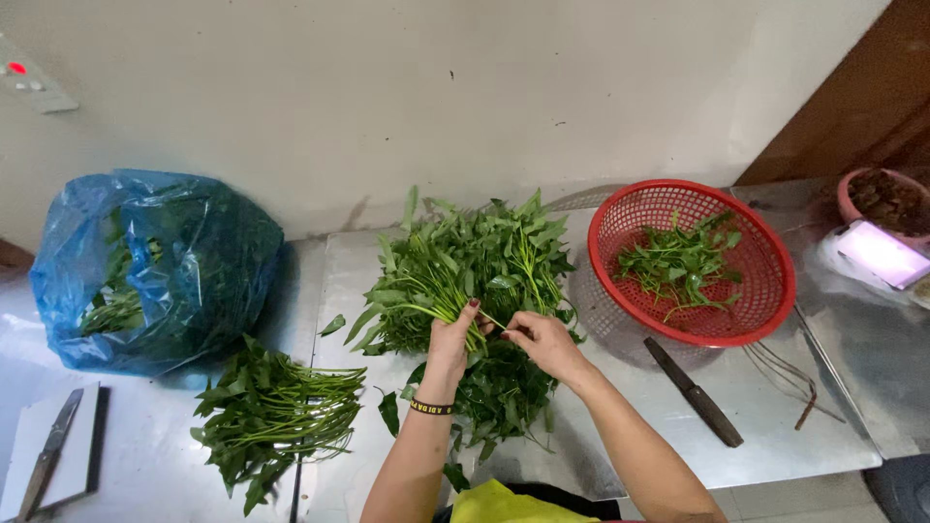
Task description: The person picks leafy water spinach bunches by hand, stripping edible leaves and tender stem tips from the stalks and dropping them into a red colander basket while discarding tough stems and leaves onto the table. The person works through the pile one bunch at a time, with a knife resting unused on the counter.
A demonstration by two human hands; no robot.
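My left hand [451,339] is clenched round the stems of a leafy green vegetable bunch [465,266]; my right hand [542,339] pinches one stem at 3 o'clock. Few picked sprigs lie in the red plastic basket [765,310] at 2 o'clock; most remains unpicked. Open steel table [765,426] right; wall beyond.

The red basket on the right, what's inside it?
The red basket holds a small loose pile of picked green leafy stems, with bare mesh around them. Anything beneath those stems is covered from view.
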